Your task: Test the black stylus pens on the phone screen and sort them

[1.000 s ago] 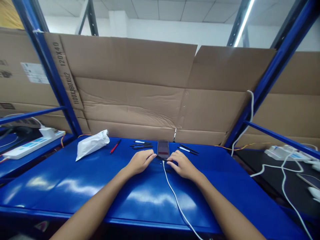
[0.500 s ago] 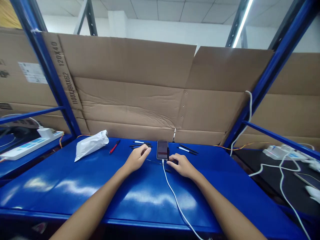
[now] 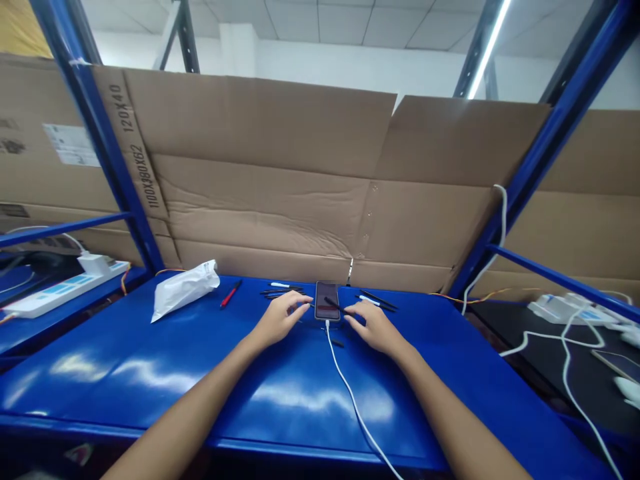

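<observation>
My right hand (image 3: 373, 325) is closed in a pinch on a black pen barrel (image 3: 332, 303), which slants over the phone. Between the pinched fingers of my left hand (image 3: 283, 315) is a thin piece that looks like a pen refill (image 3: 313, 305); most of it is hidden. Between both hands a phone (image 3: 321, 312) lies screen up, a white cable (image 3: 345, 383) plugged into its near end. A short black pen part (image 3: 337, 343) rests on the table just in front of it.
Several pens (image 3: 280, 291) lie behind my left hand, others (image 3: 377, 302) behind my right. Further left are a red pen (image 3: 231, 294) and a white plastic bag (image 3: 185, 290). A cardboard sheet (image 3: 270, 193) closes off the back of the blue table (image 3: 165, 393). Blue posts (image 3: 530, 153) flank it.
My right hand has raised the black pen barrel and tilted it over the phone. My left hand has moved right, and the thin refill near the phone has left the table for its fingers.
</observation>
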The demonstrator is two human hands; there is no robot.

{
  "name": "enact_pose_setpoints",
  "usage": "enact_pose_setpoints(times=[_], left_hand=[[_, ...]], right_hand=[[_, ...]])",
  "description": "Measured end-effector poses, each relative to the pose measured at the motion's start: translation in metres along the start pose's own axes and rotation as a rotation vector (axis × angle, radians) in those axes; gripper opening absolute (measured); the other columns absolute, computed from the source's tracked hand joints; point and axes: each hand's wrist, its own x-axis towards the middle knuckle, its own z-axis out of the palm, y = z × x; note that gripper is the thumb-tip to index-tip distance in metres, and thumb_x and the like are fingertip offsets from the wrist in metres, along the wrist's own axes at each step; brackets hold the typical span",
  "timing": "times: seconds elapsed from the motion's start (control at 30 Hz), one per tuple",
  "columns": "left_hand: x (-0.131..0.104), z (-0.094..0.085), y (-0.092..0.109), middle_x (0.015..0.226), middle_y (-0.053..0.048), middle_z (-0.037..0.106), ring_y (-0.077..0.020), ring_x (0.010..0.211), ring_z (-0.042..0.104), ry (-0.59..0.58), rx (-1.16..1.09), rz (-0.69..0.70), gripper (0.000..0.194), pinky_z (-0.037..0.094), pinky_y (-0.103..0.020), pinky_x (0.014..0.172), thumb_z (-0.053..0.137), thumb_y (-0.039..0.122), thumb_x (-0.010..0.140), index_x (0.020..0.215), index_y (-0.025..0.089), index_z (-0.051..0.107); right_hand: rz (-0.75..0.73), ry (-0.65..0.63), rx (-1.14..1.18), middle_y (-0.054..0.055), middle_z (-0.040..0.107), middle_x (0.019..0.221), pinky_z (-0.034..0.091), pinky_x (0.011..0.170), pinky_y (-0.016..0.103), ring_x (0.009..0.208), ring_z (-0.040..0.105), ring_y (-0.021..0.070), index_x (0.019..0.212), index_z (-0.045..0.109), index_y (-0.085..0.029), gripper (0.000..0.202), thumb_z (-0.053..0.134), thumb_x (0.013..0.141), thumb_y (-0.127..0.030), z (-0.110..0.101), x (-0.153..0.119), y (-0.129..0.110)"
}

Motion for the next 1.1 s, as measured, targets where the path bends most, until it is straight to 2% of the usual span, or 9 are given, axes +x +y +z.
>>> enact_pose_setpoints(times=[0.1, 0.4, 0.67, 0.83, 0.9, 0.97, 1.1], left_hand=[[-0.001, 0.002, 0.001, 0.102, -0.006, 0.072, -0.0163, 0.08, 0.063, -0.014, -0.025, 0.002, 0.029, 0.05, -0.027, 0.075, 0.056, 0.038, 0.102, 0.116, 0.02, 0.074], [-0.001, 0.003, -0.001, 0.097, -0.005, 0.072, -0.0155, 0.076, 0.062, -0.043, -0.008, 0.006, 0.028, 0.049, -0.027, 0.074, 0.058, 0.037, 0.101, 0.114, 0.02, 0.076], [-0.001, 0.0, 0.0, 0.097, -0.006, 0.073, -0.0157, 0.075, 0.063, -0.041, -0.003, -0.006, 0.028, 0.049, -0.027, 0.072, 0.058, 0.036, 0.101, 0.112, 0.019, 0.077], [-0.001, 0.001, 0.0, 0.097, -0.006, 0.074, -0.017, 0.078, 0.065, -0.081, -0.023, -0.008, 0.028, 0.049, -0.028, 0.074, 0.06, 0.037, 0.1, 0.112, 0.019, 0.078], [-0.001, 0.0, -0.002, 0.1, -0.007, 0.075, -0.0184, 0.084, 0.068, -0.134, -0.055, 0.013, 0.029, 0.05, -0.028, 0.077, 0.06, 0.037, 0.1, 0.115, 0.019, 0.077], [-0.002, -0.002, -0.003, 0.102, -0.007, 0.076, -0.0198, 0.088, 0.07, -0.236, -0.059, 0.037, 0.029, 0.051, -0.028, 0.08, 0.063, 0.038, 0.098, 0.116, 0.02, 0.078], [-0.005, -0.008, 0.0, 0.103, -0.006, 0.08, -0.0209, 0.09, 0.073, -0.464, -0.031, 0.027, 0.027, 0.051, -0.028, 0.082, 0.069, 0.04, 0.093, 0.112, 0.023, 0.08]], right_hand=[[-0.056, -0.028, -0.064, 0.009, 0.075, 0.105, 0.046, 0.1, 0.044, 0.1, 0.066, 0.0255, 0.113, 0.074, -0.023, 0.023, 0.056, 0.102, -0.03, -0.002, -0.001, 0.002], [-0.089, -0.051, -0.066, 0.008, 0.076, 0.104, 0.048, 0.096, 0.043, 0.098, 0.066, 0.0249, 0.113, 0.074, -0.022, 0.023, 0.056, 0.102, -0.028, -0.001, 0.0, -0.001], [-0.088, -0.043, -0.048, 0.006, 0.076, 0.104, 0.041, 0.109, 0.049, 0.098, 0.067, 0.0239, 0.113, 0.074, -0.025, 0.021, 0.057, 0.102, -0.028, -0.004, -0.001, 0.001], [-0.103, -0.063, -0.047, 0.007, 0.076, 0.103, 0.046, 0.1, 0.044, 0.097, 0.065, 0.024, 0.114, 0.075, -0.024, 0.022, 0.056, 0.101, -0.027, -0.004, 0.0, -0.003], [-0.085, -0.07, -0.035, 0.007, 0.076, 0.105, 0.047, 0.094, 0.042, 0.098, 0.065, 0.0244, 0.116, 0.074, -0.024, 0.023, 0.057, 0.1, -0.027, -0.005, -0.001, -0.005], [-0.04, -0.089, -0.012, 0.007, 0.076, 0.106, 0.048, 0.09, 0.039, 0.099, 0.065, 0.0244, 0.115, 0.074, -0.024, 0.022, 0.06, 0.098, -0.026, -0.006, -0.002, -0.008], [0.001, -0.193, 0.024, 0.003, 0.075, 0.093, 0.048, 0.083, 0.034, 0.091, 0.065, 0.0219, 0.097, 0.074, -0.023, 0.008, 0.066, 0.094, -0.025, -0.011, -0.004, -0.018]])
